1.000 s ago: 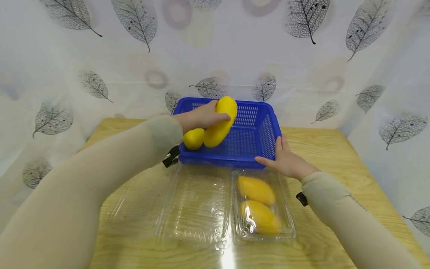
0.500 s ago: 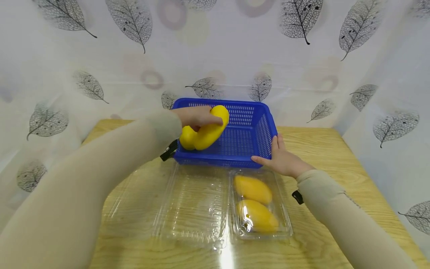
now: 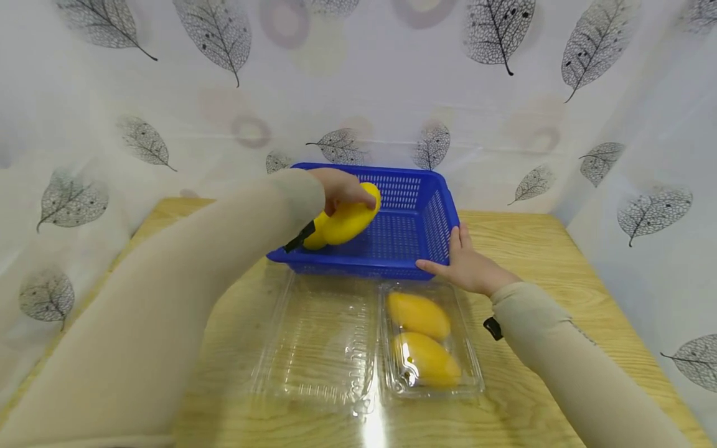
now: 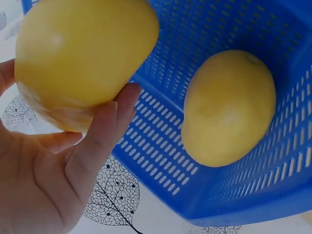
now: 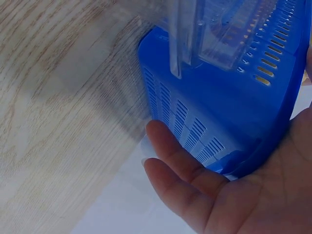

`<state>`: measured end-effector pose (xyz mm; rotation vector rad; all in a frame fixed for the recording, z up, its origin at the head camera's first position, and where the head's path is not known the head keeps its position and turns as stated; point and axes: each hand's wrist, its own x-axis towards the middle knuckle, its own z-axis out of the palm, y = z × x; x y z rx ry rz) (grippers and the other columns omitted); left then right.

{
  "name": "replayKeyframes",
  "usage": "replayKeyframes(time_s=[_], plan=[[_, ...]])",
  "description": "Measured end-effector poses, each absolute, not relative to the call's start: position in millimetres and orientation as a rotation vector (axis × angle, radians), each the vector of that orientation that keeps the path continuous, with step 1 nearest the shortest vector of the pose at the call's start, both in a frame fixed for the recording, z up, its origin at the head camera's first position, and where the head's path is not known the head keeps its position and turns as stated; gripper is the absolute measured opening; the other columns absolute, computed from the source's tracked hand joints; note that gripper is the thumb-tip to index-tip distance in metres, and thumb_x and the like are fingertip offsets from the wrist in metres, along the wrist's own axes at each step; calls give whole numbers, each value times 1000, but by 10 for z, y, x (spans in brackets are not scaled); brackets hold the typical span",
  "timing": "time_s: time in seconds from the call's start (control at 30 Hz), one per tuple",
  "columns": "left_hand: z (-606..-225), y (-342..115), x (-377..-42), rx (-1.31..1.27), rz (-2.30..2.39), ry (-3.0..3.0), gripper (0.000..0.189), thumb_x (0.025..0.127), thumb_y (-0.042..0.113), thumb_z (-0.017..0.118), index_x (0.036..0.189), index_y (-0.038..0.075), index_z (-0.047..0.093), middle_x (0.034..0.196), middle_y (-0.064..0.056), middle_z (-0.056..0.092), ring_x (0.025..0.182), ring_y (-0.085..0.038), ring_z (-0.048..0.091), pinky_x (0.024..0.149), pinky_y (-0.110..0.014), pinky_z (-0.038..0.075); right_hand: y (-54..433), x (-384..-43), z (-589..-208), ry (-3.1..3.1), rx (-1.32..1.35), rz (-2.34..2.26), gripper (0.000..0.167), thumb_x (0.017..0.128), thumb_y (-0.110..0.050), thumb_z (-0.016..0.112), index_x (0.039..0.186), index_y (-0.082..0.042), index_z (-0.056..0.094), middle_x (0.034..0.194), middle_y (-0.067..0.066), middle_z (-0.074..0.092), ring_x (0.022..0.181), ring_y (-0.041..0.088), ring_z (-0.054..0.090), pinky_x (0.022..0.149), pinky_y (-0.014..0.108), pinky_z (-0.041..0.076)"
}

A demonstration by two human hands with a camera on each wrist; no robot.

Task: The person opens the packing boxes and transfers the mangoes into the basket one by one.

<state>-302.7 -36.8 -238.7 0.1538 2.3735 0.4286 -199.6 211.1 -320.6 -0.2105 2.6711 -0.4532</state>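
My left hand (image 3: 338, 186) grips a yellow mango (image 3: 351, 219) above the left part of a blue plastic basket (image 3: 442, 205). In the left wrist view, the thumb and fingers are round the held mango (image 4: 87, 53), and another mango (image 4: 229, 107) lies against the basket wall. My right hand (image 3: 473, 266) rests at the basket's near right corner. Its thumb lies along the front and its extended fingers lie along the right side. The right wrist view shows these fingers (image 5: 178, 180) beside the slotted outer wall of the basket (image 5: 209, 102).
In front of the basket, a clear plastic container (image 3: 477, 376) holds two orange-yellow mangoes (image 3: 420, 314). Left of it lies another clear plastic tray (image 3: 322, 342). All stand on a wood-grain table (image 3: 521, 249); a leaf-patterned sheet (image 3: 358, 93) hangs behind.
My left hand has lowered the mango into the left part of the basket, near the other mango, and its wrist has turned. My right hand has stayed at the basket corner.
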Motion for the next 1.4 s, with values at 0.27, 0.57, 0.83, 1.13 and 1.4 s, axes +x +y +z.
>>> replayKeyframes(time_s=[0.27, 0.57, 0.83, 1.13, 1.4], plan=[[-2365, -329, -3085, 56, 372, 2366, 70, 85, 50, 60, 133, 4, 36, 113, -15, 53, 84, -24, 59, 79, -32, 51, 2137, -2000, -3182, 2673, -197, -446, 119, 78, -79, 36, 139, 4, -23, 144, 23, -32, 112, 46, 50, 84, 51, 46], [-2452, -267, -3153, 47, 498, 2337, 76, 88, 42, 59, 148, 15, 22, 130, -17, 45, 99, -30, 57, 79, -35, 52, 2160, -2000, -3172, 2687, -203, -457, 120, 78, -80, 35, 140, 6, -21, 144, 24, -31, 115, 47, 47, 92, 53, 41], [-2577, -271, -3180, 7, 408, 2410, 57, 90, 35, 58, 138, 9, 42, 126, -16, 51, 96, -28, 62, 76, -33, 53, 2113, -2003, -3228, 2674, -207, -463, 121, 76, -81, 36, 140, 5, -21, 145, 22, -31, 111, 43, 52, 89, 50, 44], [-2648, -140, -3165, 109, 344, 2346, 55, 88, 27, 65, 138, 18, 46, 118, -15, 59, 95, -26, 64, 83, -36, 50, 2141, -2020, -3240, 2674, -200, -451, 119, 77, -80, 36, 140, 3, -22, 145, 21, -31, 111, 42, 52, 88, 50, 45], [-2808, -93, -3237, 307, 233, 2250, 71, 88, 30, 64, 147, 35, 26, 112, -8, 62, 104, -23, 60, 90, -37, 46, 2134, -2027, -3228, 2673, -188, -449, 120, 76, -81, 36, 141, 2, -21, 146, 21, -30, 111, 41, 53, 88, 49, 45]])
